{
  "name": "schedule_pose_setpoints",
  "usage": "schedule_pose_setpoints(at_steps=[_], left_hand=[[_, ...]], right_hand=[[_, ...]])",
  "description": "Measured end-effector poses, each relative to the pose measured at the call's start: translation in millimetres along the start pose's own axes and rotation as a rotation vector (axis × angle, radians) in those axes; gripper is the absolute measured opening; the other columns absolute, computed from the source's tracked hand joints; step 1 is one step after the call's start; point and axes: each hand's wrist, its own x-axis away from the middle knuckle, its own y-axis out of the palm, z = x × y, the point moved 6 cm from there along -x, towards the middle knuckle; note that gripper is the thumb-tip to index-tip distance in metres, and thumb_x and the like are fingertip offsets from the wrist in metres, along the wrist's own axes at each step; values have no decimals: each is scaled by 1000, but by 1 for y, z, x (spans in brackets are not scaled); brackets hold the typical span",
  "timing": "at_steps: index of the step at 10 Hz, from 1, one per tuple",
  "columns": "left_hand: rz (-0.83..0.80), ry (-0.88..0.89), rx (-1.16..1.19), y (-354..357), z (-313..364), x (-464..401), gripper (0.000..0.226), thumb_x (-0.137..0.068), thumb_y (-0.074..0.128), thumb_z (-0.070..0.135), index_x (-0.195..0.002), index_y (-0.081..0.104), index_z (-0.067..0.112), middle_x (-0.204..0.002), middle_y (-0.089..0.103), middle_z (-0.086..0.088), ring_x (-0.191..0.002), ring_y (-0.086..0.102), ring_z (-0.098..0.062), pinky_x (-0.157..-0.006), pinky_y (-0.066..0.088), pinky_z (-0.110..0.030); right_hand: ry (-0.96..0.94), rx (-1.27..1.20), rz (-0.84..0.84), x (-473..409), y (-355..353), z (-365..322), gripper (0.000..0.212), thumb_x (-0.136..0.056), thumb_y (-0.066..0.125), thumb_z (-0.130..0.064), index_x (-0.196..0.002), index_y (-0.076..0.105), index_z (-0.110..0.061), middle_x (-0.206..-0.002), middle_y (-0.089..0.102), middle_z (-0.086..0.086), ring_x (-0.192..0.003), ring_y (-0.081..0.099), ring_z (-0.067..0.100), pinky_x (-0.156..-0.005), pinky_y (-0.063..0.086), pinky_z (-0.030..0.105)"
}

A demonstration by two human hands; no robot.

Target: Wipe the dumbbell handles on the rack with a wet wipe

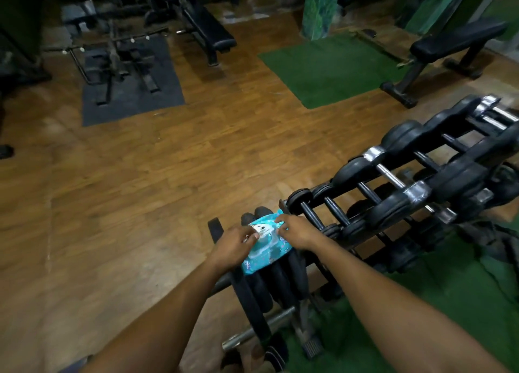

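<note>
A light-blue pack of wet wipes [259,256] lies on top of a row of black weight plates [269,285] standing on edge. My left hand [234,246] pinches the white flap at the middle of the pack. My right hand [295,230] presses down on the pack's far end with curled fingers. To the right runs the dumbbell rack [415,192], holding several black dumbbells with metal handles [391,177] in a sloping row. Small dumbbells [311,212] sit closest to my right hand.
Brown wood-pattern floor spreads to the left and ahead. A green turf mat [328,69] lies farther off, with black benches [452,46] and a barbell machine on a dark mat [126,72] at the back. Green turf also lies under the rack at lower right.
</note>
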Motion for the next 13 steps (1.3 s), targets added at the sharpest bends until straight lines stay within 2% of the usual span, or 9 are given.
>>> schedule_pose_setpoints(at_steps=[2, 3, 5, 6, 9, 11, 13], left_hand=[[24, 0, -79, 15, -6, -6, 24, -97, 65, 29, -116, 76, 20, -121, 67, -6, -112, 58, -21, -90, 47, -35], [23, -10, -143, 24, -11, -11, 25, -93, 69, 34, -116, 74, 24, -119, 63, -4, -112, 54, -22, -88, 47, -35], [9, 8, -232, 31, -14, -22, 24, -89, 75, 37, -107, 64, 25, -116, 55, -1, -113, 48, -24, -90, 47, -40], [1, 14, -236, 33, -15, -24, 24, -89, 75, 38, -102, 59, 27, -116, 54, -1, -112, 46, -24, -90, 46, -40], [8, 9, -237, 36, -13, -29, 25, -88, 75, 37, -97, 53, 29, -114, 52, 0, -106, 44, -24, -86, 47, -42], [15, 11, -256, 36, -13, -30, 25, -89, 73, 36, -98, 50, 30, -117, 52, 0, -106, 45, -24, -83, 47, -40], [-99, 39, -348, 31, -8, -36, 29, -90, 70, 38, -113, 61, 24, -120, 54, -6, -109, 53, -29, -87, 48, -43]], right_hand=[[-2, 8, 28, -7, 3, -3, 36, -89, 66, -44, -120, 65, -25, -120, 69, 6, -103, 66, 21, -88, 55, 38], [10, 58, 68, -6, 8, -3, 34, -86, 70, -44, -116, 65, -28, -115, 69, 1, -99, 66, 19, -84, 54, 35], [8, 132, 172, -2, 12, -6, 33, -85, 74, -41, -113, 59, -32, -116, 64, -2, -105, 62, 20, -88, 54, 38], [5, 149, 211, 0, 15, -8, 34, -85, 73, -40, -114, 57, -32, -115, 64, -4, -102, 62, 19, -84, 55, 37], [47, 154, 259, 1, 17, -8, 35, -84, 75, -39, -112, 56, -33, -116, 64, -6, -103, 63, 19, -84, 54, 36], [69, 146, 276, 4, 20, -11, 35, -83, 75, -39, -112, 57, -33, -114, 64, -6, -103, 64, 19, -85, 55, 37], [79, 66, 201, 3, 17, -9, 34, -86, 72, -39, -117, 61, -28, -112, 67, -4, -102, 65, 18, -90, 53, 33]])
